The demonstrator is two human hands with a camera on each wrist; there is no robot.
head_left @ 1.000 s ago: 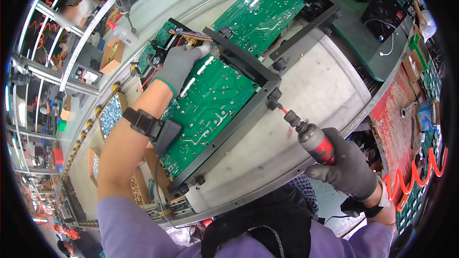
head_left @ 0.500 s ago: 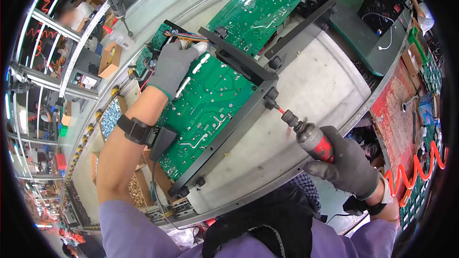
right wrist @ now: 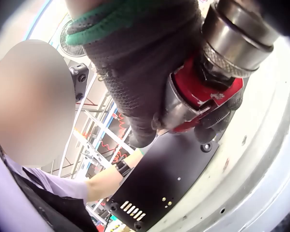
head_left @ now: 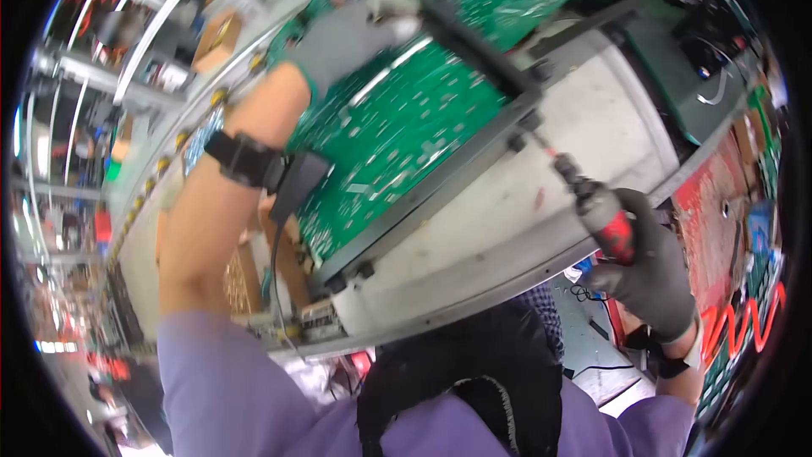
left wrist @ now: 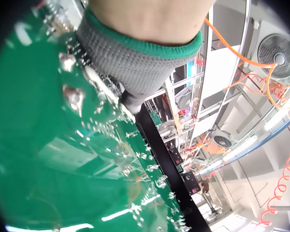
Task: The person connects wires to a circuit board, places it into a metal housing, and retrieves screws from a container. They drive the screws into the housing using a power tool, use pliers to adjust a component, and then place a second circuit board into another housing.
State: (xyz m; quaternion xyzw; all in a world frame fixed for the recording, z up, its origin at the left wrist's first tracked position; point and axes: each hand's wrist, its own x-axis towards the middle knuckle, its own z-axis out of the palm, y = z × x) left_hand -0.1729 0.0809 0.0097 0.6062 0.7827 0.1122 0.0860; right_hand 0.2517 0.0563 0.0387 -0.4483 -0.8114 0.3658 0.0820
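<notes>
My gloved right hand (head_left: 647, 271) grips a red and grey power screwdriver (head_left: 609, 224). Its bit points at the black knob-like foot (head_left: 524, 129) on the near corner of a black metal frame (head_left: 423, 207). A green circuit board (head_left: 414, 127) lies solder side up in that frame. At the board's far edge, my gloved left hand (head_left: 342, 42) has its fingertips right at the frame's crossbar. In the left wrist view, a fingertip of the left hand (left wrist: 135, 82) lies against the black bar (left wrist: 159, 150); I cannot tell whether it grips, as the other fingers are hidden.
A second framed green board (head_left: 499, 0) sits beyond the crossbar on the pale worktop (head_left: 584, 131). Boxes of small parts, one a cardboard box (head_left: 245, 279), stand at the left. A coiled orange hose (head_left: 748, 322) hangs by my right wrist. A dark green bench (head_left: 668, 59) lies at the far right.
The head view has shifted and blurred, so boards and worktop sit higher in it. Both hands keep their places at the frame, the screwdriver still held at the foot.
</notes>
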